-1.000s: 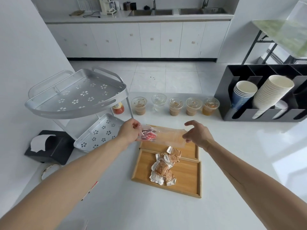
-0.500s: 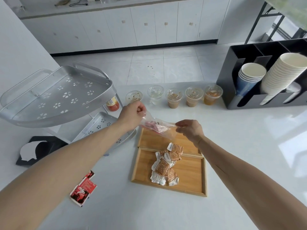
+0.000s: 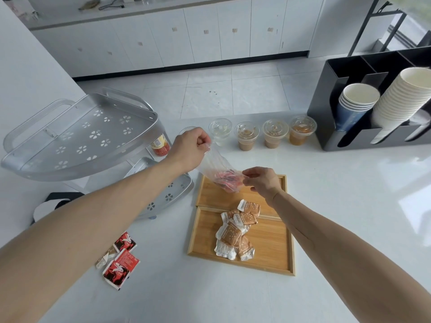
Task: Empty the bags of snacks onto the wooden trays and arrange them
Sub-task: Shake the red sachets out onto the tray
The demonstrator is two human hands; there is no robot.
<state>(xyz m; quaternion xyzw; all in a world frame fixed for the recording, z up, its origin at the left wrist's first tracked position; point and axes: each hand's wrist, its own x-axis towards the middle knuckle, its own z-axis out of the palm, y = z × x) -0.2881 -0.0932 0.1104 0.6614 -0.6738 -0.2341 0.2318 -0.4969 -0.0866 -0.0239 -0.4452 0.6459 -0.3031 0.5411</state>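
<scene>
The left hand (image 3: 190, 148) is raised above the white counter (image 3: 326, 206) and pinches the upper end of a clear plastic bag (image 3: 217, 169) between curled fingers. The right hand (image 3: 262, 181) grips the lower end of the same bag, so the bag slopes down from left to right between the two hands. Red snacks (image 3: 227, 180) sit bunched in the low end of the bag, just beside the right hand's fingers and over the far wooden tray (image 3: 210, 194). That tray touches a near wooden tray (image 3: 270, 248), edge to edge. A heap of brown-and-white snack packets (image 3: 235, 231) lies on the near tray, with the top packet reaching over the seam between the trays. To the left of the trays, on the counter, lie red packets (image 3: 120, 259). A silver two-tier rack (image 3: 86, 138) stands further left, with a small jar (image 3: 159, 145) under its upper shelf. Behind the trays a row of lidded plastic cups (image 3: 261, 136) holds brownish drinks, and one holds something clear. A black holder (image 3: 331, 108) at the right carries stacks of paper cups (image 3: 401, 99).
</scene>
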